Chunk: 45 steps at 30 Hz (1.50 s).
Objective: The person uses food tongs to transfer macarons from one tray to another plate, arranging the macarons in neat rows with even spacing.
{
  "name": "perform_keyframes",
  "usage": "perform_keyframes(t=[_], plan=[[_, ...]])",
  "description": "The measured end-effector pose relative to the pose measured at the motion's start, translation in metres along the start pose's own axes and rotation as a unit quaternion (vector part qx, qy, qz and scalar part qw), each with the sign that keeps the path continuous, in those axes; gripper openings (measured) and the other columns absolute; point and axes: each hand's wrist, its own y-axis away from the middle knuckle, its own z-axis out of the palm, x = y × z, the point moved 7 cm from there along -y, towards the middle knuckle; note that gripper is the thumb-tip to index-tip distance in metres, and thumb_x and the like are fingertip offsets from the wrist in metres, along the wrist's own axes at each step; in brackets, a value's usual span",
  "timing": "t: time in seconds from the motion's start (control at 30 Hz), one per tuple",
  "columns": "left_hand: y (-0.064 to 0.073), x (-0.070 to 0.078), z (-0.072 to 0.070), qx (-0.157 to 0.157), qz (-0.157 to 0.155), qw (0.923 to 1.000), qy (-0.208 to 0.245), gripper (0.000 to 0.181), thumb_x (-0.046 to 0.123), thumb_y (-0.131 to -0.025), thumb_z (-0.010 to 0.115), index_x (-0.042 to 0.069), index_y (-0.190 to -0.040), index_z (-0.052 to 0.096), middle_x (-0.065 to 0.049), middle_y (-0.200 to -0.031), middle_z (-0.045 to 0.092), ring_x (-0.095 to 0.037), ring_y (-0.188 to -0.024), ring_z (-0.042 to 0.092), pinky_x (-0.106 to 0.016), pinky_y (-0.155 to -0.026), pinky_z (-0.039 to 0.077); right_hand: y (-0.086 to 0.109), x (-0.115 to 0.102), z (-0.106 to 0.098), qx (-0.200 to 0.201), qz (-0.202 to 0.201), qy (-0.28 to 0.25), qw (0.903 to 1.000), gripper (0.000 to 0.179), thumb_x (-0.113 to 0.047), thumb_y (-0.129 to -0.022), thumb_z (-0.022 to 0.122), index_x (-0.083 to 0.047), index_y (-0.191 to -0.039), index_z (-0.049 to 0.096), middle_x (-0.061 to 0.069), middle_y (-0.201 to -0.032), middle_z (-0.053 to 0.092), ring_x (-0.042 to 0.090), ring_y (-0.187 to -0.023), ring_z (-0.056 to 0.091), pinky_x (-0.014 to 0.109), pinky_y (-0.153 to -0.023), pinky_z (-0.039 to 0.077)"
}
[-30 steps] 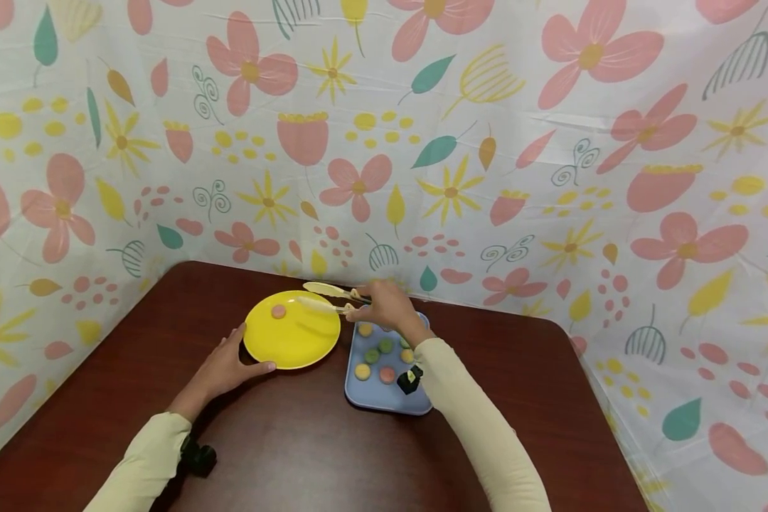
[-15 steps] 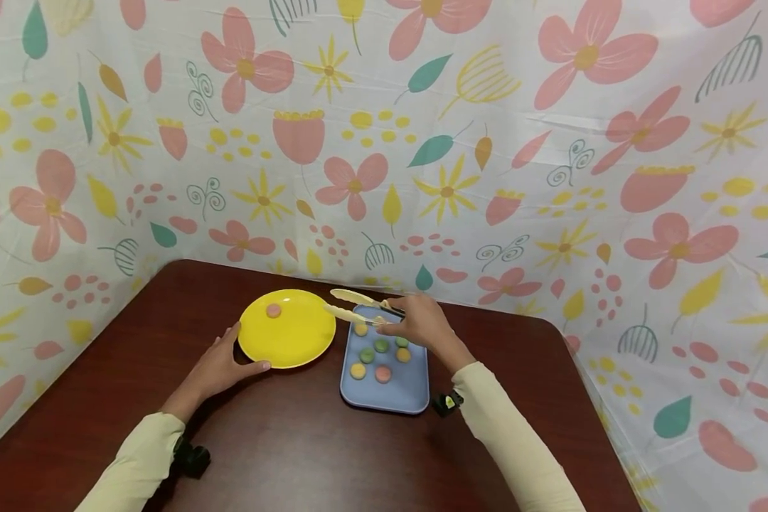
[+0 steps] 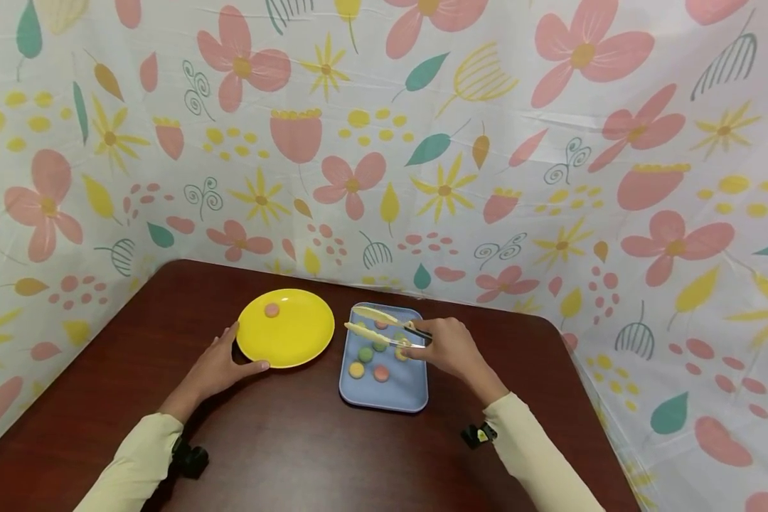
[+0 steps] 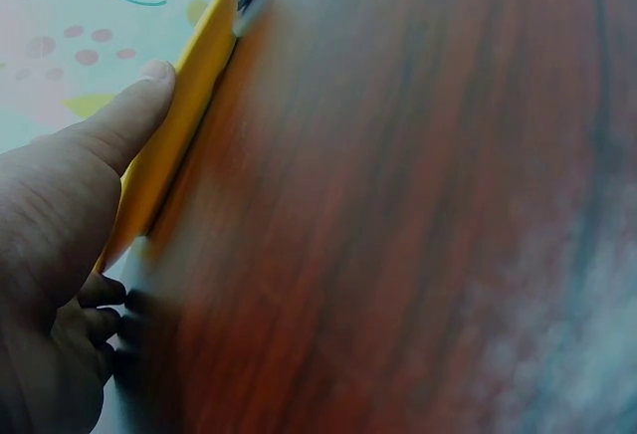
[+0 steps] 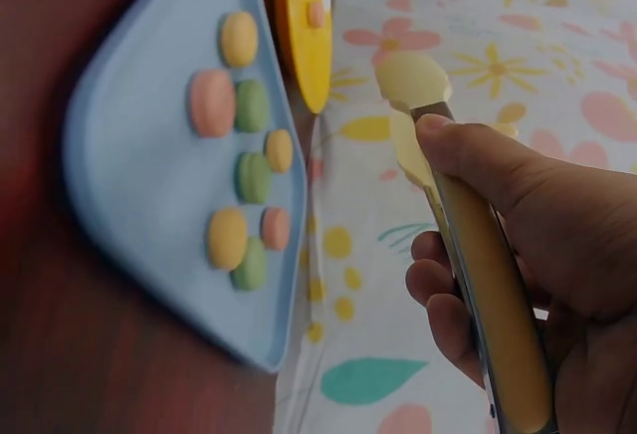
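My left hand lies at the near left rim of a round yellow plate. Its thumb is stretched along the rim, and the left wrist view shows the thumb touching the plate's edge. A single pink macaron lies toward the back of the plate. In my right hand I grip a pair of tongs with cream tips, parted and holding nothing. The tongs hang over a blue tray that carries several macarons: pink, green and yellow ones.
Plate and tray stand side by side on a dark wooden table, a narrow gap between them. A flower-patterned cloth hangs behind the table's back edge and along its sides. Black wrist cameras sit on both sleeves.
My right hand has drawn the tongs rightward and nearer, from over the plate to over the tray. The left hand stays at the plate, and the pink macaron there has not moved.
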Motion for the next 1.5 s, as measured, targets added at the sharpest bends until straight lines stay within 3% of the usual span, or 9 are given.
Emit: perform_keyframes(t=[0.1,0.23,0.33,0.4,0.63,1.1,1.5], plan=[[0.001,-0.001,-0.001,0.0,-0.001,1.0,-0.001,0.125,0.062,-0.08,0.079,0.011,-0.166,0.004,-0.028,-0.166,0.019,-0.056,-0.151,0.011,-0.075,-0.116,0.014,0.011,0.008,0.002,0.001,0.001,-0.011,0.9999,0.059,-0.042,-0.079,0.088,-0.011,-0.128,0.074,-0.004,-0.062,0.059,0.011,-0.057,0.041,0.027,-0.053,0.033],[0.001,-0.001,-0.002,0.0,0.001,1.0,-0.001,0.124,0.061,-0.081,0.08,0.01,-0.166,0.004,-0.028,-0.166,0.019,-0.056,-0.151,0.011,-0.074,-0.117,0.013,0.027,0.019,0.005,0.006,0.002,-0.015,0.9999,0.059,-0.041,-0.079,0.089,-0.01,-0.127,0.074,0.002,-0.09,0.076,0.009,-0.061,0.047,0.026,-0.055,0.038],[0.002,-0.001,-0.002,-0.001,-0.001,1.0,-0.003,0.125,0.061,-0.081,0.08,0.01,-0.166,0.004,-0.027,-0.166,0.02,-0.056,-0.151,0.011,-0.074,-0.117,0.014,0.037,0.025,0.007,0.009,0.006,-0.01,0.9999,0.059,-0.041,-0.079,0.089,-0.009,-0.127,0.074,0.008,-0.109,0.077,0.009,-0.065,0.05,0.026,-0.058,0.041],[0.002,-0.001,-0.003,-0.002,-0.006,1.0,-0.006,0.125,0.062,-0.08,0.079,0.01,-0.165,0.004,-0.028,-0.166,0.02,-0.056,-0.151,0.011,-0.075,-0.116,0.015,0.043,0.028,0.007,0.014,0.006,-0.008,0.9999,0.059,-0.041,-0.079,0.089,-0.008,-0.126,0.074,0.009,-0.113,0.077,0.009,-0.066,0.051,0.026,-0.059,0.042],[0.003,-0.001,-0.004,-0.006,-0.009,0.9999,-0.011,0.125,0.062,-0.081,0.079,0.008,-0.165,0.003,-0.029,-0.165,0.019,-0.057,-0.15,0.011,-0.076,-0.115,0.016,0.059,0.035,0.011,0.005,0.015,-0.013,0.9998,0.055,-0.039,-0.079,0.089,-0.01,-0.124,0.076,0.004,-0.102,0.078,0.007,-0.064,0.05,0.024,-0.055,0.04],[-0.003,-0.002,0.001,-0.007,0.0,1.0,-0.003,0.126,0.064,-0.079,0.079,0.012,-0.166,0.004,-0.025,-0.167,0.02,-0.055,-0.152,0.01,-0.074,-0.117,0.013,0.081,0.042,0.023,-0.015,0.027,-0.02,0.9993,0.056,-0.039,-0.078,0.089,-0.009,-0.124,0.076,0.005,-0.114,0.077,0.01,-0.08,0.067,0.027,-0.063,0.048],[-0.002,-0.001,0.001,-0.007,-0.002,1.0,-0.006,0.126,0.064,-0.08,0.079,0.012,-0.166,0.003,-0.027,-0.166,0.021,-0.056,-0.151,0.011,-0.075,-0.117,0.014,0.088,0.043,0.026,-0.021,0.02,-0.004,0.9996,0.049,-0.04,-0.078,0.089,-0.015,-0.118,0.078,-0.002,-0.101,0.077,0.004,-0.069,0.056,0.025,-0.058,0.044]])
